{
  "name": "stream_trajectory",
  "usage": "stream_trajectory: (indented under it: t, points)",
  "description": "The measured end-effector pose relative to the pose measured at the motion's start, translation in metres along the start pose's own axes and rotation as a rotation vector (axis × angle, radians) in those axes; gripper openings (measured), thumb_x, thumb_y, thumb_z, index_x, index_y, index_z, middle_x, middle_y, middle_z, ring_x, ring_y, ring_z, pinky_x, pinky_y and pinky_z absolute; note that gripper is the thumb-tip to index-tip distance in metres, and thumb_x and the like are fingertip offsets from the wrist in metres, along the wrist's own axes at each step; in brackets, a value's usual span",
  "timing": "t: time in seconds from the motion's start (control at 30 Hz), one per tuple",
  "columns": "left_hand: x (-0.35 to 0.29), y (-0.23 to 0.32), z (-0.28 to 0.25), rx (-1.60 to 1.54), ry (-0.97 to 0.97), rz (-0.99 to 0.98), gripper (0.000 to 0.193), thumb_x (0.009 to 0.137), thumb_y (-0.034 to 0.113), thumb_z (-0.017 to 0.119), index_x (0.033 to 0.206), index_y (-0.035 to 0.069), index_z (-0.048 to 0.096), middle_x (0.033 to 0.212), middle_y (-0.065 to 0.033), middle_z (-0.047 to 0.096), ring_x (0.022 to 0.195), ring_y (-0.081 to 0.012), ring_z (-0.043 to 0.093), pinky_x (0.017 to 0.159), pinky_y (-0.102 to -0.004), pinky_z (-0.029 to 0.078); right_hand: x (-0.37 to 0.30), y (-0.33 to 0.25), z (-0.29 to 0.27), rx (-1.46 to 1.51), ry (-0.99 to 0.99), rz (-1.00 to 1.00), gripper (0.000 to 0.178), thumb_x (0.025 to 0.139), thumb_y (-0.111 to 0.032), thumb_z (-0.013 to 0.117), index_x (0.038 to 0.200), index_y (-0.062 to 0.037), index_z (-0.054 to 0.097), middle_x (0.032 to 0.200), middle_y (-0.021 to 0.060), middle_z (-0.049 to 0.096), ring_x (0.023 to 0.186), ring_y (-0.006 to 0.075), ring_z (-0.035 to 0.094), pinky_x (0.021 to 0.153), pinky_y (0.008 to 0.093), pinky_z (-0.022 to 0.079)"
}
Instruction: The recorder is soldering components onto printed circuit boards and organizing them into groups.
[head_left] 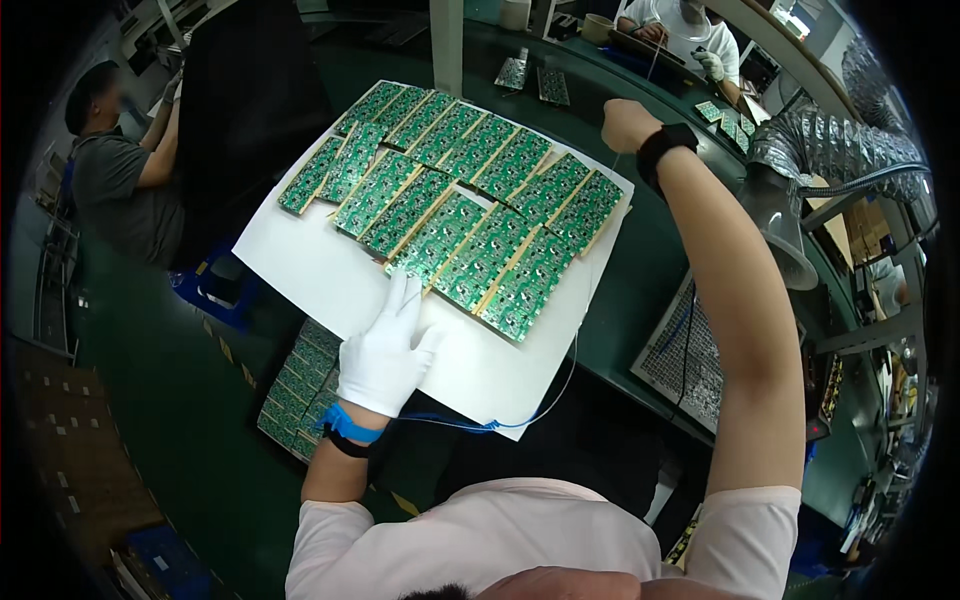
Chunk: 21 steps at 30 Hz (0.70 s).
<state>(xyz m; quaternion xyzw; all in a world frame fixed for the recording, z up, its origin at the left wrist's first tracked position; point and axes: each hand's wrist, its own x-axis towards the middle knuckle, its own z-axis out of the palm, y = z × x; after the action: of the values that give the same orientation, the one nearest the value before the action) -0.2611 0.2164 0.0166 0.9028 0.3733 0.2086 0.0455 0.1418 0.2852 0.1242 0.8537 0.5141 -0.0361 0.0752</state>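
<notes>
Two rows of green circuit boards (475,240) with tan edge strips lie on a large white sheet (300,265) in front of me. My left hand (385,355), in a white glove, rests near the front row. Its fingers stretch forward, and the fingertips touch the near edge of a board. A blue wrist strap (355,420) with a thin cord circles that wrist. Bare and with a black band (665,148) at the wrist, my right hand (630,127) is at the sheet's far right corner. Its fingers are curled in; whatever they hold is hidden.
More circuit boards (300,385) sit lower at the left, below the sheet. A metal post (447,50) rises behind the boards. On the right are a flexible silver duct (835,150) with a clear hood and a mesh tray (685,350). Co-workers are at far left and far right.
</notes>
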Motion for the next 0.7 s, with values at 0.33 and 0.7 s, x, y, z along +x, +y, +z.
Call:
stream_trajectory:
  t: [0.33, 0.7]
  points:
    - [0.007, 0.008, 0.000, -0.053, -0.029, -0.028, 0.057, 0.083, 0.036, 0.073, 0.132, 0.009, 0.062, 0.141, -0.0140, 0.056, 0.091, -0.0290, 0.072, 0.070, -0.0376, 0.060, 0.155, 0.033, 0.058, 0.097, 0.032, 0.188, 0.065, 0.085, -0.059, 0.067, 0.117, -0.0028, 0.070, 0.125, 0.0188, 0.067, 0.116, 0.0314, 0.064, 0.096, 0.0395, 0.051]
    - [0.016, 0.007, -0.001, 0.035, -0.085, -0.064, 0.054, 0.078, 0.036, 0.077, 0.123, 0.008, 0.068, 0.129, -0.0162, 0.064, 0.076, -0.0290, 0.072, 0.063, -0.0381, 0.058, 0.248, 0.052, 0.110, 0.383, 0.052, 0.166, 0.059, 0.072, -0.057, 0.079, 0.098, -0.0040, 0.073, 0.099, 0.0148, 0.073, 0.089, 0.0276, 0.071, 0.081, 0.0369, 0.056]
